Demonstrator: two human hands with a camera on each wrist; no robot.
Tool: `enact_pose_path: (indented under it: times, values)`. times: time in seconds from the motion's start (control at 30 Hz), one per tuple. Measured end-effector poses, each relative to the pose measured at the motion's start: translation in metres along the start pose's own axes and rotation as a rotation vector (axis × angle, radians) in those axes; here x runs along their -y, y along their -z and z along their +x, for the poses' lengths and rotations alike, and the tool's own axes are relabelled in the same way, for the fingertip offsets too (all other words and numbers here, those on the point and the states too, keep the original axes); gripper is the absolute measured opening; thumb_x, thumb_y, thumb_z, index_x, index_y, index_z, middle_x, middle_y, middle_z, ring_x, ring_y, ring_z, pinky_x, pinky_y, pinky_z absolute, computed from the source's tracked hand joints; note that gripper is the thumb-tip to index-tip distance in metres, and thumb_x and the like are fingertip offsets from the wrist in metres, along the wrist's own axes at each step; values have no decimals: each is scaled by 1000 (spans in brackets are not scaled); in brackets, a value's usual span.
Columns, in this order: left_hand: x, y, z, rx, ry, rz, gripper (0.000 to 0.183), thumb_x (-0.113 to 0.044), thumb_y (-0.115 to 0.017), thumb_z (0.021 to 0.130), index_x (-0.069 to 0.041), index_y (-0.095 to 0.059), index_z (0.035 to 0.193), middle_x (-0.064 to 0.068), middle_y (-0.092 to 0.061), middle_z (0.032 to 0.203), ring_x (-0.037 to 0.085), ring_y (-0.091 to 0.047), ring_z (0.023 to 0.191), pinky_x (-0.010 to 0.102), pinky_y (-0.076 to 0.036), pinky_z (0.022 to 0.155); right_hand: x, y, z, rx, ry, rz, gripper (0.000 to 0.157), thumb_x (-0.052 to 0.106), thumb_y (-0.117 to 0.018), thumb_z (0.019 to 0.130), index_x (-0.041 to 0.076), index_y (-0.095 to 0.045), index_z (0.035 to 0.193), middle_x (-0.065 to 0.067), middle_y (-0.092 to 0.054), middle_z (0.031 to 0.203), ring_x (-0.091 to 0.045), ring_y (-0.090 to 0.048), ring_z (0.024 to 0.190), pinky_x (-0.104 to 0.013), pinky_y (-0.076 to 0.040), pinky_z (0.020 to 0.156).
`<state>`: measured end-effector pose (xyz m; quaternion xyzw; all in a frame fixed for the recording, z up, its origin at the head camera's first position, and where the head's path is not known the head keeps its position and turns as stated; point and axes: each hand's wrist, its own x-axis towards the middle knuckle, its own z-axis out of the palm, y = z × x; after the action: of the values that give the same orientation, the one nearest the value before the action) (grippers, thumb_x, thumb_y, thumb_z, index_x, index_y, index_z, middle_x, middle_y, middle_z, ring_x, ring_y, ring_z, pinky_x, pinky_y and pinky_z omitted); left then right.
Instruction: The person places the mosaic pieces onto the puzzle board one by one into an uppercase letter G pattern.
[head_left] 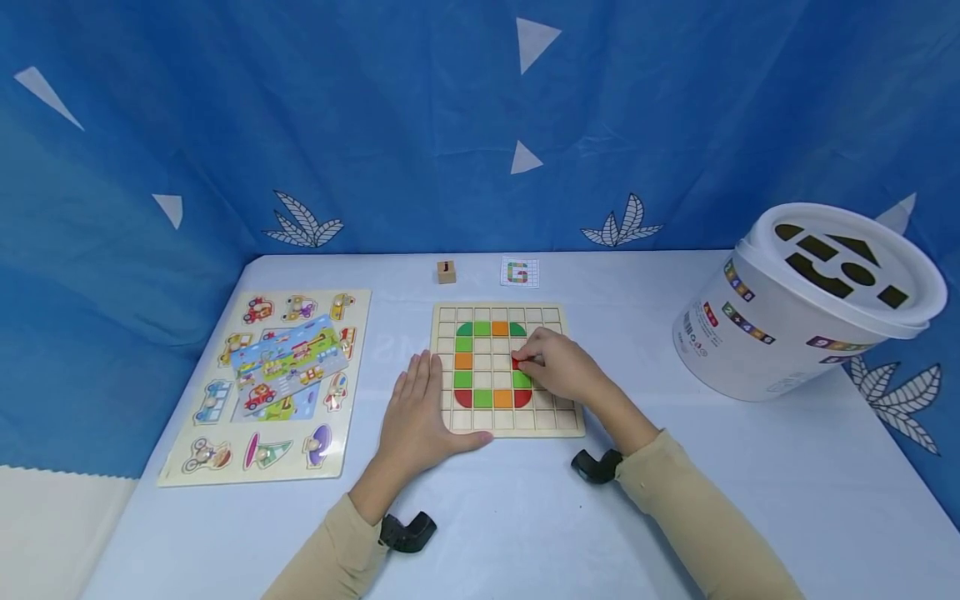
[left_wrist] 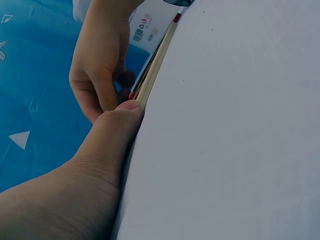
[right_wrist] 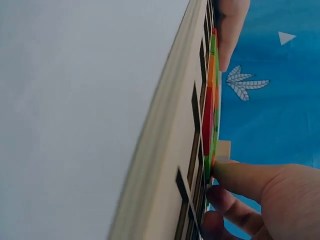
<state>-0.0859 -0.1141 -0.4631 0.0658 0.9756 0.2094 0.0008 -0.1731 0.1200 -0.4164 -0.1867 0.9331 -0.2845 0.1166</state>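
A wooden grid board (head_left: 555,421) lies on the table with coloured tiles set in a ring: dark green corners at the back, red corners at the front, green and orange squares between. My left hand (head_left: 416,417) lies flat along the board's left edge, fingers straight, its thumb (left_wrist: 112,127) reaching along the front edge. Over the ring's right side, my right hand (head_left: 561,367) pinches a small red tile (head_left: 516,363) between thumb and fingers. It is just behind a green tile (head_left: 521,380); the fingers cover most of it.
Behind the board are a small wooden letter block (head_left: 446,272) and a pattern card (head_left: 520,272) with a G-like shape. At left lies a vehicle peg puzzle (head_left: 330,467) with picture cards (head_left: 288,362) on it. A large white bucket (head_left: 750,333) with a cut-out lid stands at right.
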Motion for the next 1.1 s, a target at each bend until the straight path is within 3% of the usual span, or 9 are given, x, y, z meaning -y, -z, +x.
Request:
enact_pose_path:
  times: [0.27,0.6,1.1]
  values:
    - [1,-2,0,-11,-2,-5,138,-87,-65,62,-2,-15,158,16,-11,167,31,-5,156,51,-14,125,-5,16,-18,6,1,-3,35,19,-64,96,21,-64,132,2,-62,107,-17,-55,88,-29,-50,74]
    - [3,-3,0,-13,-2,-9,138,-88,-64,62,-3,-14,159,16,-10,167,31,-4,156,51,-13,125,-36,43,-53,14,-24,-16,33,14,-68,93,17,-66,126,-1,-62,99,-17,-54,77,-26,-52,61]
    - [2,-2,0,-9,-4,-20,138,-87,-64,62,-2,-14,158,15,-10,167,31,-4,156,51,-12,126,-69,58,-93,205,-54,-8,38,15,-79,84,22,-71,120,4,-64,99,-16,-52,88,-24,-50,68]
